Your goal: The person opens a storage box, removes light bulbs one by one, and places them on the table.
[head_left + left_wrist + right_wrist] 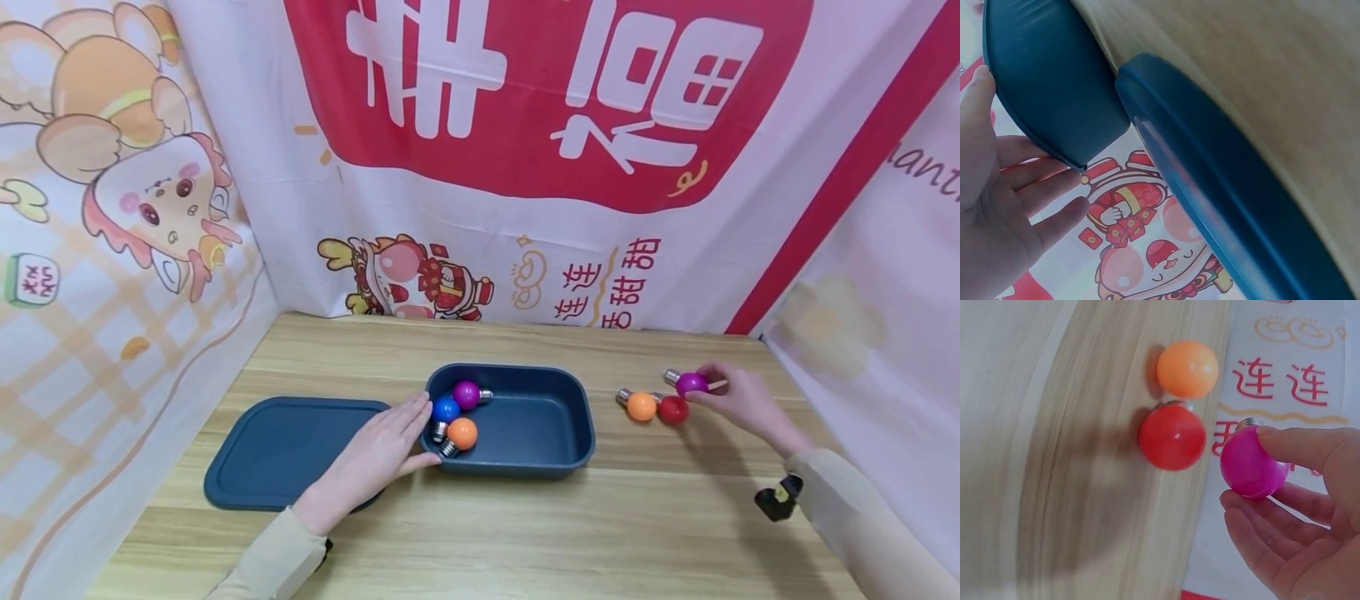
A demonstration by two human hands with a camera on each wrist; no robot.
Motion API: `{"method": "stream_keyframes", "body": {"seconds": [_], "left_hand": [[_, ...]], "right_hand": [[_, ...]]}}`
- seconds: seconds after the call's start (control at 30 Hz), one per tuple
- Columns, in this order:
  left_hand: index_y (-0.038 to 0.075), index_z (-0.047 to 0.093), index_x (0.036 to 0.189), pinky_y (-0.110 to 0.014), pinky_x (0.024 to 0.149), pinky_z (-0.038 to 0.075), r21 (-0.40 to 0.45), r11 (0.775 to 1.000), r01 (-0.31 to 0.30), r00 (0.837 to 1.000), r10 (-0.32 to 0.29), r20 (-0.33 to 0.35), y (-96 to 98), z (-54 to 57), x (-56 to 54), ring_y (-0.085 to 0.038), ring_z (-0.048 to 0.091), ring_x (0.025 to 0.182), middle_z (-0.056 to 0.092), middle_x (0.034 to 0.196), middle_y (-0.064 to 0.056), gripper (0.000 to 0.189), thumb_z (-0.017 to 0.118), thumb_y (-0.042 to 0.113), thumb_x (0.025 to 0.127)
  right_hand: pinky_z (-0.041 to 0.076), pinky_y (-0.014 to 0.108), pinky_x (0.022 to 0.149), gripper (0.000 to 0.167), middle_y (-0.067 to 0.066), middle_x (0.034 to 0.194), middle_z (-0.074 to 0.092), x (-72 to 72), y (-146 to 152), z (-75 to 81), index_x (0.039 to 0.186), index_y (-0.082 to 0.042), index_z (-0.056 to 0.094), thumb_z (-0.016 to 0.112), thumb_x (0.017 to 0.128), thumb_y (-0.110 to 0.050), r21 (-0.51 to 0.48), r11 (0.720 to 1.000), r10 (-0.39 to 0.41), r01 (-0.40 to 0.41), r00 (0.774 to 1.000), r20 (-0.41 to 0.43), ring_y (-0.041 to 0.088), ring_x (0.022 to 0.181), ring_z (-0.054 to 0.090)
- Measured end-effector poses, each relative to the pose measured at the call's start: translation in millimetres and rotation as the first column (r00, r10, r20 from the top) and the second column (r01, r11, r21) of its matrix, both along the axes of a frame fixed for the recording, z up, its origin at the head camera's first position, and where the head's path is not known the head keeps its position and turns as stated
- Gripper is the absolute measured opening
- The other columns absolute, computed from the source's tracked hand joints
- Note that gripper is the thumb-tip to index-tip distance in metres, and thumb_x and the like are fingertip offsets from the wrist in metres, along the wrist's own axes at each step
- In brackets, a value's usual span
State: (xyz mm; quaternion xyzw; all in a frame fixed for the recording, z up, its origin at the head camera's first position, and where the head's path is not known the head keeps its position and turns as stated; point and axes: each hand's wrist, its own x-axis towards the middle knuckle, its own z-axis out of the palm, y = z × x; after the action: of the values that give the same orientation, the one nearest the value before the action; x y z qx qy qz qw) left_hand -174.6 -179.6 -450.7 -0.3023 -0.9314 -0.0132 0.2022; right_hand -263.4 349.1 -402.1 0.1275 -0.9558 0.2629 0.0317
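Note:
My right hand (741,402) pinches a purple light bulb (1252,464) by its round part, thumb on one side and fingers on the other, its metal screw base pointing away. Close by on the table are an orange bulb (641,407) and a red bulb (673,409). My left hand (381,443) touches the left end of a dark blue box (517,472), fingers extended along its rim. Inside that end of the box lie another purple bulb (467,395), a blue bulb (446,408) and another orange bulb (462,433).
Left of the box a matching dark blue lid (288,450) lies flat on the wooden table (525,542), partly covered by my left forearm. Printed cloth walls (420,183) stand at the back and both sides of the table.

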Motion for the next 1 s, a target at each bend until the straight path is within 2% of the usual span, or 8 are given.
{"method": "stream_keyframes", "body": {"seconds": [0.33, 0.6, 0.87, 1.0], "left_hand": [[0.000, 0.056, 0.139, -0.046, 0.101, 0.053, -0.001, 1.000, -0.011, 1.000, 0.011, 0.021, -0.6, 0.0, 0.0, -0.029, 0.057, 0.132, 0.055, 0.146, -0.017, 0.078, 0.061, 0.059, 0.089], [0.000, 0.057, 0.138, -0.047, 0.099, 0.054, 0.018, 1.000, 0.011, 1.000, -0.011, -0.004, -0.7, -1.0, 0.1, -0.029, 0.058, 0.130, 0.056, 0.144, -0.018, 0.077, 0.060, 0.060, 0.089], [0.001, 0.055, 0.140, -0.046, 0.101, 0.053, 0.011, 1.000, -0.002, 1.000, 0.002, 0.021, -0.8, -0.5, 0.6, -0.028, 0.057, 0.132, 0.054, 0.146, -0.017, 0.078, 0.060, 0.060, 0.089], [0.000, 0.056, 0.139, -0.046, 0.100, 0.054, 0.013, 1.000, 0.003, 1.000, -0.003, 0.003, -1.1, -1.3, 0.7, -0.029, 0.058, 0.131, 0.055, 0.145, -0.017, 0.078, 0.060, 0.060, 0.089]], "right_hand": [[0.062, 0.043, 0.075, 0.043, 0.032, 0.108, 0.067, -2.0, 14.8, -11.4, 0.113, 0.010, 0.061, 0.075, 0.088, -0.022, 0.014, 1.000, -0.027, 0.026, 0.999, 0.037, 0.040, 0.090, 0.072], [0.061, 0.046, 0.076, 0.045, 0.033, 0.106, 0.067, -1.0, 24.3, -20.5, 0.113, 0.012, 0.060, 0.076, 0.088, -0.022, 0.039, 0.997, -0.065, 0.063, 0.997, 0.052, 0.044, 0.092, 0.070], [0.060, 0.047, 0.077, 0.046, 0.032, 0.108, 0.066, -0.5, 31.5, -28.1, 0.113, 0.011, 0.060, 0.075, 0.087, -0.024, 0.063, 0.994, -0.092, 0.084, 0.988, 0.126, 0.044, 0.095, 0.068], [0.060, 0.047, 0.077, 0.047, 0.030, 0.108, 0.067, -1.4, 32.3, -33.8, 0.115, 0.010, 0.061, 0.074, 0.087, -0.025, 0.069, 0.994, -0.096, 0.087, 0.986, 0.139, 0.043, 0.096, 0.068]]}}
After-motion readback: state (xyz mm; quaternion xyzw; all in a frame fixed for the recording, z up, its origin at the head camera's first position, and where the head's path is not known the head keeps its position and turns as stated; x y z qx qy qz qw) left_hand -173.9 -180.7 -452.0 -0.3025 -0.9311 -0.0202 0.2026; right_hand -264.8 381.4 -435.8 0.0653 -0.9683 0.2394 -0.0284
